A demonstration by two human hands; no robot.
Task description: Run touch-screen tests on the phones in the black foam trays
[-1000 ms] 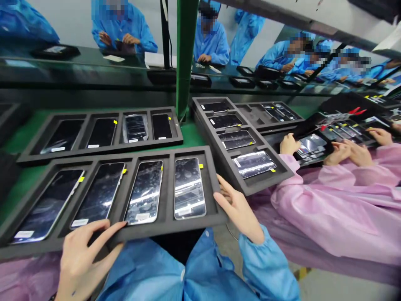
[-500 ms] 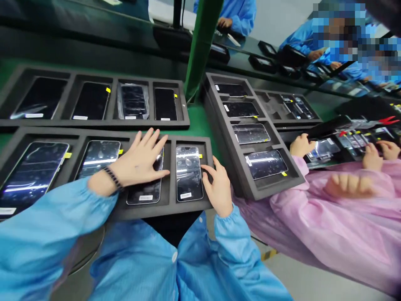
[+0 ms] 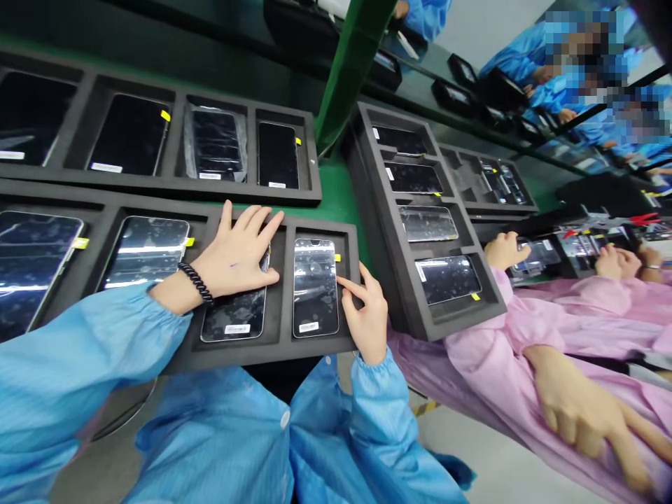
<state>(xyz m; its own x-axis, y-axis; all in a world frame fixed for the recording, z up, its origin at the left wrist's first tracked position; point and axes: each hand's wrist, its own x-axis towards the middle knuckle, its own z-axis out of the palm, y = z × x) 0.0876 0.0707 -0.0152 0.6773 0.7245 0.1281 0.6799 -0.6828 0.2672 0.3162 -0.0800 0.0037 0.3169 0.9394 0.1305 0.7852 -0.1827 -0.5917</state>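
Note:
A dark foam tray with several phone screens in slots lies right in front of me. My left hand lies flat and open across the third screen, fingers stretched toward the tray's far rim. My right hand rests at the tray's right edge, its fingers curled and its fingertips touching the right side of the rightmost screen, beside a small yellow tab. Both arms wear blue sleeves, and a black band sits on my left wrist.
A second foam tray of screens lies behind the first, a third tray stands to the right. A green post rises between them. A person in a pink coat works at my right, with one hand resting low.
My left hand left the tray's near edge and came to lie over the third screen. My right hand shifted to the rightmost screen's side. The view tilted down and closer.

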